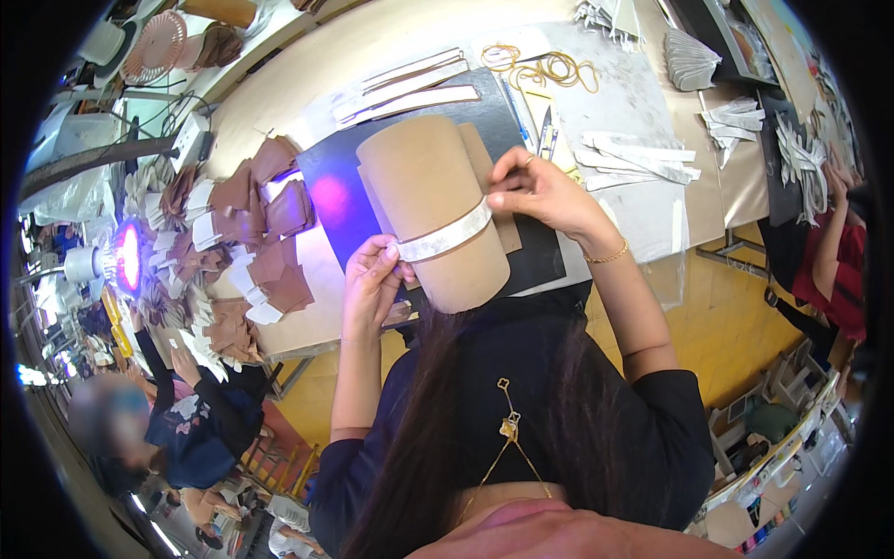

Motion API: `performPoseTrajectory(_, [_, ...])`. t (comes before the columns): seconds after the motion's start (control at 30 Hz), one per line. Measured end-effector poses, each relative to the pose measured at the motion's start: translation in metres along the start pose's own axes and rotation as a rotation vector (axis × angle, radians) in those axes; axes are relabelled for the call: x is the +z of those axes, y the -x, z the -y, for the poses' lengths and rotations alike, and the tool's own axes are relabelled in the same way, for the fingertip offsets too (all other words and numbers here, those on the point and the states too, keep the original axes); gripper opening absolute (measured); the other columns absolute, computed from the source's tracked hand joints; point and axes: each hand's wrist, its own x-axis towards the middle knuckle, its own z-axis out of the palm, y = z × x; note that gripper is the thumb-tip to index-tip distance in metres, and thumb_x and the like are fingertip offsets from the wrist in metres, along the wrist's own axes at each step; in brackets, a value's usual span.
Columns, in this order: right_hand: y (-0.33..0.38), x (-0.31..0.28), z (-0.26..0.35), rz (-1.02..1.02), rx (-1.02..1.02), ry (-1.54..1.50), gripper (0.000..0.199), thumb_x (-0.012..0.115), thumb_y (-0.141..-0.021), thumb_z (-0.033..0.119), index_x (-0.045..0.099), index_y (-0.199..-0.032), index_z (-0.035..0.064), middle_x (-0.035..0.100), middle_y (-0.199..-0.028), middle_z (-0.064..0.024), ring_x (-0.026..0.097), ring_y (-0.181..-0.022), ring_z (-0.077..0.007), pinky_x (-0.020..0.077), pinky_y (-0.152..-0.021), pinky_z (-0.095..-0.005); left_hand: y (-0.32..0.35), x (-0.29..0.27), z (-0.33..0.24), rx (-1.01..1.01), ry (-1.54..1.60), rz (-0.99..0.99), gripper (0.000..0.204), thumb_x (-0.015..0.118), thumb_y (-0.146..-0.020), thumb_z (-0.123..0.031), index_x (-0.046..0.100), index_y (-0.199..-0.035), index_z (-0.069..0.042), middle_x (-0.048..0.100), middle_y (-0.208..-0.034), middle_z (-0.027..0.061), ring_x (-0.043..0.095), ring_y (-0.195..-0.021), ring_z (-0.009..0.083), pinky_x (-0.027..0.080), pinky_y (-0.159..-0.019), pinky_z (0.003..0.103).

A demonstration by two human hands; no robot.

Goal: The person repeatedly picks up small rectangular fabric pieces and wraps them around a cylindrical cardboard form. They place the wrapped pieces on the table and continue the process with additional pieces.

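A tan, curved sheet or form (414, 168), like thick card or leather, stands over the dark work board (317, 154) in front of me. Across its lower part lies a narrow white strip (445, 235). My left hand (371, 278) pinches the strip's left end at the form's edge, thumb and fingers closed. At the opposite edge my right hand (549, 197) has thumb and index finger together on the strip's right end, its other fingers curled. Another flat tan piece (477, 154) shows behind the form. The underside of the form is hidden.
Stacks of brown and white cut pieces (251, 205) cover the table's left side, near a lit lamp (128, 256). White strips (638, 158), yellow-brown bands (559, 70) and a pair of slim tools (548, 130) lie right and beyond. Other people work at both sides.
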Motion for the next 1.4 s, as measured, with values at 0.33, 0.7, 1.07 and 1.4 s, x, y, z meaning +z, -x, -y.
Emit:
performPoseTrajectory(0.33, [0.043,0.098,0.049,0.147,-0.837,1.235,0.07,0.062,-0.078,0.049,0.05,-0.127,0.0005,0.042,-0.139,-0.0139,0.032,-0.134,-0.029,0.0229,-0.11,-0.0448,0.012,0.015,0.0,0.133,0.155,-0.182,0.013,0.058,-0.089,-0.007,0.058,-0.1,0.001,0.063,-0.081,0.01,0.061,-0.066,0.0167,0.051,-0.062,0.027])
performPoseTrajectory(0.7, [0.042,0.08,0.002,0.002,-0.76,0.885,0.095,0.073,-0.068,0.053,0.036,-0.139,0.0022,0.03,-0.146,-0.0192,0.024,-0.137,-0.0349,0.0203,-0.111,-0.0456,-0.001,-0.002,0.009,0.086,0.082,-0.049,0.014,0.061,-0.086,-0.006,0.058,-0.098,0.001,0.062,-0.075,0.011,0.059,-0.061,0.0175,0.05,-0.058,0.028])
performPoseTrajectory(1.07, [0.049,0.075,-0.013,-0.119,-0.644,0.62,0.106,0.067,-0.07,0.061,0.019,-0.146,0.0049,0.01,-0.152,-0.0209,0.013,-0.14,-0.036,0.0162,-0.113,-0.0418,-0.004,0.001,0.004,0.105,0.016,0.039,0.019,0.061,-0.088,-0.012,0.054,-0.098,0.002,0.058,-0.074,0.0092,0.054,-0.061,0.0153,0.046,-0.058,0.026])
performPoseTrajectory(1.4, [0.045,0.067,-0.028,-0.126,-0.498,0.474,0.108,0.066,-0.073,0.06,0.01,-0.147,0.0053,0.013,-0.151,-0.0233,0.019,-0.139,-0.0339,0.0215,-0.111,-0.0369,-0.006,-0.005,0.008,0.118,0.031,0.02,0.017,0.063,-0.087,-0.012,0.055,-0.095,0.001,0.059,-0.072,0.0087,0.056,-0.059,0.0155,0.047,-0.055,0.026])
